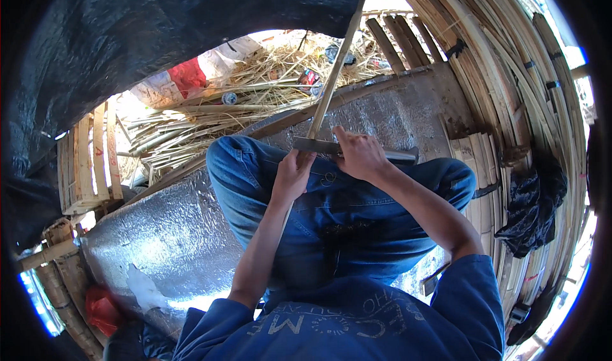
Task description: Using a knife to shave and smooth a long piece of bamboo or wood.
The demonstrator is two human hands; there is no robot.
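Over my crossed legs, my left hand (294,177) is closed around a long, thin bamboo strip (331,80). The strip slants up and away past the far edge of the mat, and its lower end shows beneath my left wrist. My right hand (362,155) grips a large knife (314,145), its index finger raised a little. The flat grey blade lies across the strip, just above my left fingers. Behind my right hand, the knife's long handle (403,156) sticks out to the right. My palm hides where handle and blade meet.
I sit on a silvery foil mat (169,233). Beyond it lie cut strips and shavings (191,122). Tall bundles of bamboo strips (503,61) stand at the right. A wooden crate (89,163) is at the left. Dark plastic sheeting (159,29) hangs across the upper left.
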